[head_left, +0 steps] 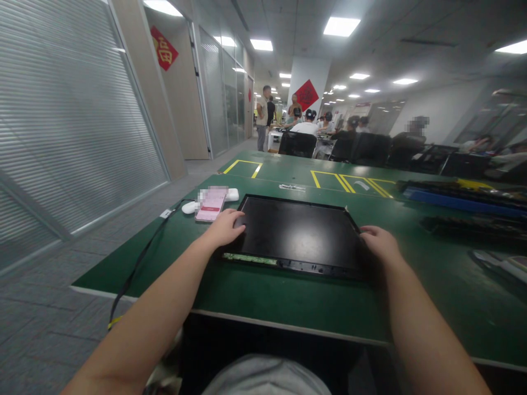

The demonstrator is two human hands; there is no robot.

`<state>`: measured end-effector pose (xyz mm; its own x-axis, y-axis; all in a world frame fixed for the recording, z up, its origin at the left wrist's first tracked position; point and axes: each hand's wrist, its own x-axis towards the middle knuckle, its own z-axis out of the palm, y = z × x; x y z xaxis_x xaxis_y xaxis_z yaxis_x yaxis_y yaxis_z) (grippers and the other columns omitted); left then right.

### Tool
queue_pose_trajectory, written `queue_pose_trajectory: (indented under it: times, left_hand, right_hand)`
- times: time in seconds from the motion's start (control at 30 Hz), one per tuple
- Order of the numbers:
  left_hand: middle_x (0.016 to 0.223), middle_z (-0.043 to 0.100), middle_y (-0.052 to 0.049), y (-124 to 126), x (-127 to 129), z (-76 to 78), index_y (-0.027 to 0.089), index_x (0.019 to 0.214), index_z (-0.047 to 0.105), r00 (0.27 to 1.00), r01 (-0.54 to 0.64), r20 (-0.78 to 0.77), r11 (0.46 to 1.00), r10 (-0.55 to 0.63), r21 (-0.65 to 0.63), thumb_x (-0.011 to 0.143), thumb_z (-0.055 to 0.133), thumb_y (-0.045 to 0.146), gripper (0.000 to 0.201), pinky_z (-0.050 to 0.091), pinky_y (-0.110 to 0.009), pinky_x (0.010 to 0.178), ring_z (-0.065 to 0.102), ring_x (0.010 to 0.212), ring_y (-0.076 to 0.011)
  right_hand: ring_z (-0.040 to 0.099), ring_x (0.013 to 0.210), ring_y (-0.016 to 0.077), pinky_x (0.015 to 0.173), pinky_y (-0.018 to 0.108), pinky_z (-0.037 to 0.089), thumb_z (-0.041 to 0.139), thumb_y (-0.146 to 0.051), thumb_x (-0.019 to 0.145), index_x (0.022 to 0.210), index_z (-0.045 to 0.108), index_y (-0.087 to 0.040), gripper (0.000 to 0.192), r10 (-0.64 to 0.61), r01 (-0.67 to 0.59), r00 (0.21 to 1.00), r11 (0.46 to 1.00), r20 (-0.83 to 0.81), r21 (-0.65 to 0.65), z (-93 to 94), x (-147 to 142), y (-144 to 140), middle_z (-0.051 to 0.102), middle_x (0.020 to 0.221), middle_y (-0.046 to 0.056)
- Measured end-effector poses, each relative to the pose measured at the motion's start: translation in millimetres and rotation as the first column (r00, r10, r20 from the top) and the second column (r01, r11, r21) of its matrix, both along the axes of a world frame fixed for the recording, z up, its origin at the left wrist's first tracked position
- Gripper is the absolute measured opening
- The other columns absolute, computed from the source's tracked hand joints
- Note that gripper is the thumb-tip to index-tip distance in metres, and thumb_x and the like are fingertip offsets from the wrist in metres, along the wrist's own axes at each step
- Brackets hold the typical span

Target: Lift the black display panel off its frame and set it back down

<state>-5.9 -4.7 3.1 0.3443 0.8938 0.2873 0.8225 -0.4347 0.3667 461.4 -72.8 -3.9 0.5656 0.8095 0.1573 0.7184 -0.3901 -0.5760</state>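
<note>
A black flat display panel (297, 233) lies face down on the green table (288, 296), straight ahead of the person, with a narrow green circuit strip (250, 259) showing along its near edge. The left hand (225, 227) rests on the panel's left near corner, fingers loosely curled over the edge. The right hand (379, 243) sits at the right edge, fingers bent against it (whether it actually grips the panel I cannot tell).

Just left of the panel lies a pink smartphone (211, 206), its screen text too small to read, touching a white oblong device (190, 207) from which a black cable (140, 260) runs off the table edge. Yellow tape outlines (329, 179) mark the far tabletop. A red diamond sign (163, 48) with one gold Chinese character hangs on the left wall; another (306, 94) hangs on a pillar. Seated people (307, 125) work beyond.
</note>
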Motion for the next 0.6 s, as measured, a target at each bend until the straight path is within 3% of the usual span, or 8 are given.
queue_pose_trajectory:
  times: [0.2,0.6]
  left_hand:
    - [0.132,0.064,-0.018,5,-2,-8.4,0.014,0.130,0.061,0.991,-0.051,-0.126,0.995,0.040,-0.085,0.092,0.046,0.029,0.043,0.039,-0.046,0.110,0.053,0.131,-0.0342]
    - [0.126,0.071,-0.009,7,-6,-8.3,0.022,0.124,0.070,0.992,-0.100,0.070,0.987,0.109,-0.128,0.081,0.046,0.011,0.050,0.049,-0.041,0.100,0.065,0.117,-0.0305]
  right_hand:
    - [0.068,0.093,0.0285,0.081,0.036,0.051,0.063,-0.027,0.071,0.108,0.074,-0.015,0.040,0.001,-0.003,1.000,0.995,-0.023,-0.100,-5.6,4,2,0.074,0.102,0.014]
    - [0.068,0.079,0.0256,0.071,0.033,0.051,0.062,-0.029,0.071,0.106,0.072,-0.019,0.038,0.015,-0.008,0.998,0.994,0.059,-0.112,-12.6,4,6,0.073,0.085,0.010]
